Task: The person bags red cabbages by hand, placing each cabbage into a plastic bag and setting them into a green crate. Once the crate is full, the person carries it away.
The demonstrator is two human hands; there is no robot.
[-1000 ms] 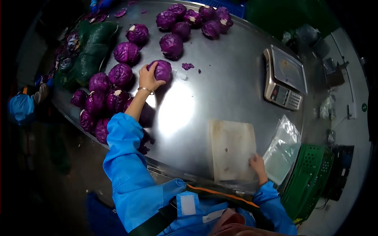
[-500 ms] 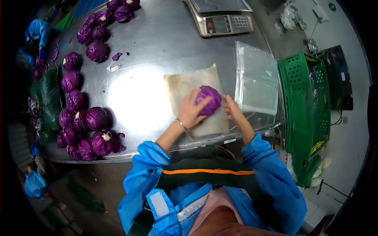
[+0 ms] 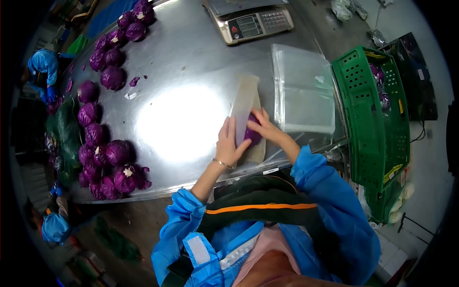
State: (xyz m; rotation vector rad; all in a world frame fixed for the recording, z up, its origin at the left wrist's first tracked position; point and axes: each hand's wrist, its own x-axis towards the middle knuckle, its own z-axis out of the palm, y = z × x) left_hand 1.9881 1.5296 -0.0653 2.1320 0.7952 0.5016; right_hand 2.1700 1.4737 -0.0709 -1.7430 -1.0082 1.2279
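One cabbage (image 3: 253, 135) sits near the near edge of the table (image 3: 191, 62), toward its right corner, partly wrapped in a sheet (image 3: 245, 103). The part of it that shows is deep purple, rounded and smooth, a narrow strip between the hands; whether it has a pale stem end, I cannot tell. The sheet is dull, off-white to tan, one flap standing up along the cabbage's left side, the rest lying under it and reaching out toward the far edge. The left hand (image 3: 229, 143), with a bracelet (image 3: 224, 163) at the wrist, is spread wide, fingers flat against the flap, thumb reaching round the cabbage's near side. The right hand (image 3: 267, 128) holds the cabbage, its fingers bent over the top and right. Just right of the sheet lie clear bags (image 3: 306, 91), close to the right edge, beyond which stands a green crate (image 3: 356, 91). A scale (image 3: 248, 26) rests farther off. More cabbages (image 3: 118, 152) crowd the near left corner and run up along the left edge, some showing pale stems.
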